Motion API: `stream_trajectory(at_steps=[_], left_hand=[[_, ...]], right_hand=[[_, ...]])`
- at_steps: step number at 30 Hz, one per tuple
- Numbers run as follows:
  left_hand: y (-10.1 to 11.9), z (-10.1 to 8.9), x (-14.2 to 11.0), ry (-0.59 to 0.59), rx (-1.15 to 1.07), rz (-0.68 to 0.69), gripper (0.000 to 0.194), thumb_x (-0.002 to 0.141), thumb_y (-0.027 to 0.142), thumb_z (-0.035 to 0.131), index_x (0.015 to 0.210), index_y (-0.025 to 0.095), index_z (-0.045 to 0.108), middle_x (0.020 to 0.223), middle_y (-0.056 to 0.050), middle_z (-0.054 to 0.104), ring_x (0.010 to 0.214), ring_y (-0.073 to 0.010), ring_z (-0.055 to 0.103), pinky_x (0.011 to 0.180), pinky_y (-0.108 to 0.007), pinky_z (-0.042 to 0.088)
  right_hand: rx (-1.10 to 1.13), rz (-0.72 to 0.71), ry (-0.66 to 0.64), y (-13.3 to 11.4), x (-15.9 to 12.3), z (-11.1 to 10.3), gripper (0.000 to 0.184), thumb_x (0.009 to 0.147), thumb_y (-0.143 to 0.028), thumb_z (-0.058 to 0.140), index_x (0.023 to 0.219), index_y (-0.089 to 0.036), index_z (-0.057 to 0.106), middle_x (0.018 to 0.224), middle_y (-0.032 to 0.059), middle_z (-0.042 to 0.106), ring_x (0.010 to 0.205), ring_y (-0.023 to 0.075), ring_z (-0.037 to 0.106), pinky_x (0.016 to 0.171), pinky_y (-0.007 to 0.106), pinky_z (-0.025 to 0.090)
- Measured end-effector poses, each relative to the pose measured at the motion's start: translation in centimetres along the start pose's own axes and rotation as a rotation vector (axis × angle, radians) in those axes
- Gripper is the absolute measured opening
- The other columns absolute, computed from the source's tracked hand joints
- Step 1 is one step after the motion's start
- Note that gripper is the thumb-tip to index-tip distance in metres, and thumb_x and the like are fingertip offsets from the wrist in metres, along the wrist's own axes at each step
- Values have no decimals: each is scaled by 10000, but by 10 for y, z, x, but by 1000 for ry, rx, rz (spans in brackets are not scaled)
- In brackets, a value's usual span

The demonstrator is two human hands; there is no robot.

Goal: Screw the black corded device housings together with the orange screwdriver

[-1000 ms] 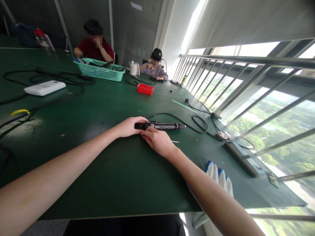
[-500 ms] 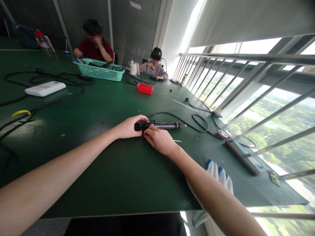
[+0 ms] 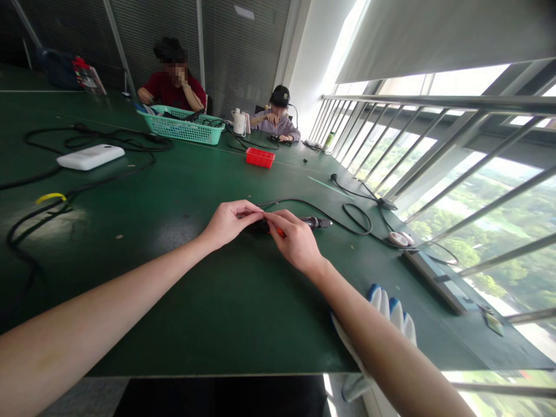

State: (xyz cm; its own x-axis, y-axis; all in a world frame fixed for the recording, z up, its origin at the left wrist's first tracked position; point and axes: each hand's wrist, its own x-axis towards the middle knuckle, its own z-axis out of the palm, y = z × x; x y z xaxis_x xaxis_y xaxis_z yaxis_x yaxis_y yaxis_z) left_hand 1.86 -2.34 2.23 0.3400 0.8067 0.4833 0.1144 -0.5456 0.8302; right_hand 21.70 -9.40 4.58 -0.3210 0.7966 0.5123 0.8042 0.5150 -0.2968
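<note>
A black corded electric screwdriver [image 3: 319,222] lies across the green table [image 3: 217,324], its tip to the right. Over its left end, both my hands meet at the fingertips. My left hand [image 3: 228,223] is closed in a pinch, thumb against finger; whatever it may hold is too small to make out. Inside my curled right hand [image 3: 293,237] shows the orange handle of a small screwdriver [image 3: 280,232]; its shaft is hidden. My hands cover most of the black tool's body.
Beyond are a red tray [image 3: 260,157], a green basket [image 3: 182,128], and a white power bank [image 3: 91,157] among cables. White-and-blue gloves [image 3: 393,315] lie by my right forearm. A metal railing [image 3: 434,110] runs along the right. Two people sit across the table.
My left hand has come off the black tool's end and now pinches above it, against the right fingertips. My right hand has turned, and the thin shaft below it no longer shows.
</note>
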Motion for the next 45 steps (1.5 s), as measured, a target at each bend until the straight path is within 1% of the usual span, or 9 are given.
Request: stream_trajectory(at_steps=[2,4,8,10,13,17,24,34,45], left_hand=[[-3,-6,1,3,35,3,367,869,516,721,1007,180,775,1019,-63,792,946,-237,737,924,-380,590],[-5,-12,1,-31,140,22,328,877,504,712,986,204,791,1022,-46,794,960,-236,733,934,-371,575],[-7,-18,2,-122,289,90,293,895,494,678,952,235,804,1012,-35,792,960,-234,730,900,-347,572],[-8,-19,3,-152,328,154,280,910,476,661,964,242,805,1014,-40,785,962,-228,728,907,-344,566],[-11,-19,4,-167,337,199,258,917,452,656,961,247,807,1036,-48,774,968,-220,726,918,-344,563],[-19,-19,3,-167,232,72,278,887,465,678,980,235,804,1055,-56,782,964,-233,735,902,-358,588],[-22,-19,3,-199,132,-42,271,837,428,717,971,202,783,981,-44,794,911,-223,751,892,-340,599],[-21,-20,1,-216,123,-70,252,827,376,719,996,193,756,972,-43,783,904,-218,748,889,-342,600],[-17,-21,2,-219,114,-114,261,834,391,724,1006,197,758,995,-41,783,951,-229,748,938,-371,595]], right_hand=[[-47,18,27,1,0,-3,347,1037,-289,417,1325,-278,610,1235,61,672,1012,213,663,862,315,534],[-92,20,123,2,0,-10,330,1007,-232,426,1289,-246,597,1240,83,656,1092,248,618,933,364,516],[-103,-121,214,3,-1,-25,338,1009,-142,338,1303,-210,491,1347,124,589,1241,269,514,1088,462,428],[-101,-148,230,1,-4,-29,295,1036,-200,372,1320,-229,449,1336,123,602,1241,272,519,1083,474,426],[-40,-105,288,-6,-9,-29,249,1027,-330,504,1254,-254,435,1203,107,670,1094,260,611,986,441,483],[204,-22,318,-12,-12,-19,259,1029,-397,509,1214,-267,383,1114,69,704,985,199,689,901,356,538],[371,32,330,-4,-7,-3,276,1010,-440,540,1178,-259,415,1101,72,724,953,202,727,860,360,578],[383,18,367,-2,-8,1,265,1001,-410,572,1174,-267,431,1079,58,728,941,201,731,849,369,595],[310,-24,319,-3,-6,-5,239,1015,-403,554,1173,-253,454,1095,80,717,982,217,736,842,366,611]])
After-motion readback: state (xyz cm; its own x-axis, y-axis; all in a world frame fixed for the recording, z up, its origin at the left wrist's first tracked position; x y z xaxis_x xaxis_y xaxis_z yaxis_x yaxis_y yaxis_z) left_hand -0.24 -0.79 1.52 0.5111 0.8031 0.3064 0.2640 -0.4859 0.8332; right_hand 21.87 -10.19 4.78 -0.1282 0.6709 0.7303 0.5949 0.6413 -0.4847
